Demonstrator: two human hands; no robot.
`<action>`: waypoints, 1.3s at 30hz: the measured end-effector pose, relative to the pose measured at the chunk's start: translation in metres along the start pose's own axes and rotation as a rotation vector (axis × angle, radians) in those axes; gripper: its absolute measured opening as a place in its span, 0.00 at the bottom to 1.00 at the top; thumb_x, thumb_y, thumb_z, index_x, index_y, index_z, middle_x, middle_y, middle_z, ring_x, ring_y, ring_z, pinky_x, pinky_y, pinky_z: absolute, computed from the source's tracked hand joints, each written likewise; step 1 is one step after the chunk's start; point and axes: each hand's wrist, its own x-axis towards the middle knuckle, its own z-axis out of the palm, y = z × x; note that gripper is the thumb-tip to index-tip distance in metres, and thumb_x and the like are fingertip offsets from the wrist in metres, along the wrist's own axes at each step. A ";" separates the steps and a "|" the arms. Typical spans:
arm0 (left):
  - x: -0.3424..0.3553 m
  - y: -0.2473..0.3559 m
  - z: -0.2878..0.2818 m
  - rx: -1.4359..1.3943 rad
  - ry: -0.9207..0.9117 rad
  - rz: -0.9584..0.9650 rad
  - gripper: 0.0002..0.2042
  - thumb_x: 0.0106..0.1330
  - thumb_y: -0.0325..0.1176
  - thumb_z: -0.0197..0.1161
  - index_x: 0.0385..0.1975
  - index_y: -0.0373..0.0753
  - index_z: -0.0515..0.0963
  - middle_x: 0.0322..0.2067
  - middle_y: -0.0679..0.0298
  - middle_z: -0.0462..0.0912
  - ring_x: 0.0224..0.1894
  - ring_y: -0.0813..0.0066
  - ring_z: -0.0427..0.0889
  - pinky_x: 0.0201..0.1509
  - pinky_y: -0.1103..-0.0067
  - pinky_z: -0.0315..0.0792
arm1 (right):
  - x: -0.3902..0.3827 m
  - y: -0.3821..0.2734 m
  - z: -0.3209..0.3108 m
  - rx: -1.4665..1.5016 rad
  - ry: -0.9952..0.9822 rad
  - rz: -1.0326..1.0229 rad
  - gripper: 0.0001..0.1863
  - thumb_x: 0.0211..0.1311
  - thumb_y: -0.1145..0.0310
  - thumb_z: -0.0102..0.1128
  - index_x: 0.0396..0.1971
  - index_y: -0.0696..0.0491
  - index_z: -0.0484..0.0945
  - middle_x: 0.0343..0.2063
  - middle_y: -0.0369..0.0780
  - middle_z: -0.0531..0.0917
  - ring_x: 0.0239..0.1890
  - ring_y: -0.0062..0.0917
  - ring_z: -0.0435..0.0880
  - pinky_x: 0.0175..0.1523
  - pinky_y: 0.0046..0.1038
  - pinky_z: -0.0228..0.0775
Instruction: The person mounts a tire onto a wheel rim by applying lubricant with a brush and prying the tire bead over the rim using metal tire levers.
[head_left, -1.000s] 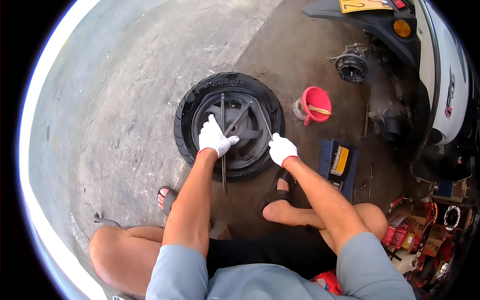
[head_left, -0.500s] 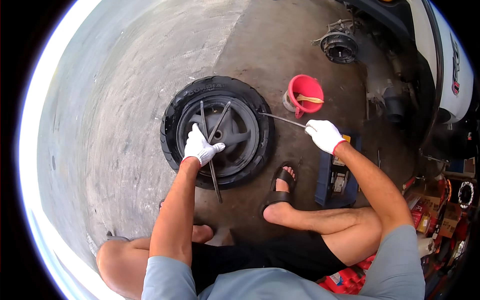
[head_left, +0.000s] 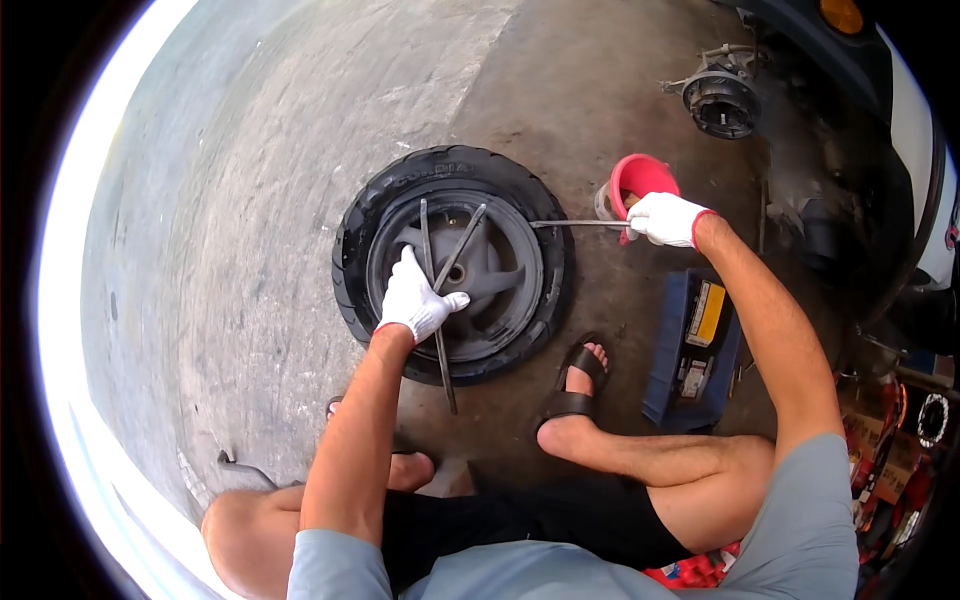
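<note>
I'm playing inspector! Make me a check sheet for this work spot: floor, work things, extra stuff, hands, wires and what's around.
Surface: concrete floor, paler at left, darker at right.
Work things: wheel lying on its side; long bar and slanted bar across it; third bar reaching its rim.
Clutter: red bucket, partly hidden; blue tray with items inside.
Hands: gloved left hand covers part of the long bar, grip unclear; gloved right hand holds the third bar.
Cables: nothing seen around the wheel.
Surroundings: white-and-black vehicle at right; boxes at lower right.
</note>
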 end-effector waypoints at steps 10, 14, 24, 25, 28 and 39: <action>0.002 -0.002 0.002 0.012 0.036 -0.006 0.59 0.45 0.45 0.82 0.70 0.24 0.47 0.63 0.37 0.65 0.66 0.45 0.67 0.71 0.67 0.62 | 0.034 -0.005 -0.039 -0.298 0.093 0.048 0.14 0.63 0.62 0.50 0.36 0.49 0.84 0.40 0.43 0.86 0.45 0.40 0.83 0.50 0.37 0.74; 0.005 0.001 0.003 0.021 0.037 -0.006 0.59 0.44 0.45 0.82 0.70 0.23 0.48 0.62 0.37 0.66 0.65 0.45 0.67 0.70 0.67 0.63 | 0.045 -0.004 -0.038 -0.347 0.238 0.004 0.12 0.62 0.61 0.53 0.34 0.49 0.84 0.36 0.44 0.85 0.41 0.42 0.83 0.47 0.39 0.75; -0.001 -0.004 -0.001 0.009 0.059 -0.023 0.59 0.44 0.47 0.82 0.71 0.26 0.49 0.62 0.39 0.67 0.64 0.45 0.69 0.69 0.66 0.65 | -0.003 -0.029 -0.026 0.827 -0.327 0.179 0.15 0.65 0.63 0.51 0.35 0.60 0.80 0.15 0.36 0.76 0.10 0.18 0.67 0.17 0.23 0.59; 0.001 0.000 0.001 0.008 0.060 -0.006 0.60 0.44 0.47 0.82 0.71 0.26 0.48 0.62 0.39 0.67 0.64 0.45 0.69 0.69 0.66 0.65 | -0.008 -0.015 -0.020 1.061 -0.362 0.211 0.14 0.66 0.63 0.52 0.36 0.60 0.78 0.15 0.35 0.75 0.10 0.17 0.65 0.16 0.22 0.58; -0.001 -0.003 0.001 -0.010 0.048 -0.024 0.60 0.44 0.48 0.82 0.71 0.25 0.48 0.62 0.39 0.67 0.64 0.45 0.69 0.69 0.66 0.65 | -0.006 -0.015 0.008 1.664 -0.505 0.240 0.11 0.71 0.65 0.52 0.38 0.58 0.75 0.15 0.29 0.67 0.09 0.11 0.58 0.15 0.17 0.51; -0.001 -0.010 0.005 0.029 0.125 0.003 0.58 0.44 0.47 0.82 0.69 0.26 0.50 0.56 0.40 0.71 0.58 0.46 0.74 0.63 0.65 0.70 | -0.027 -0.090 0.034 2.274 -0.342 0.416 0.09 0.75 0.67 0.44 0.34 0.53 0.71 0.14 0.24 0.60 0.11 0.09 0.53 0.17 0.16 0.47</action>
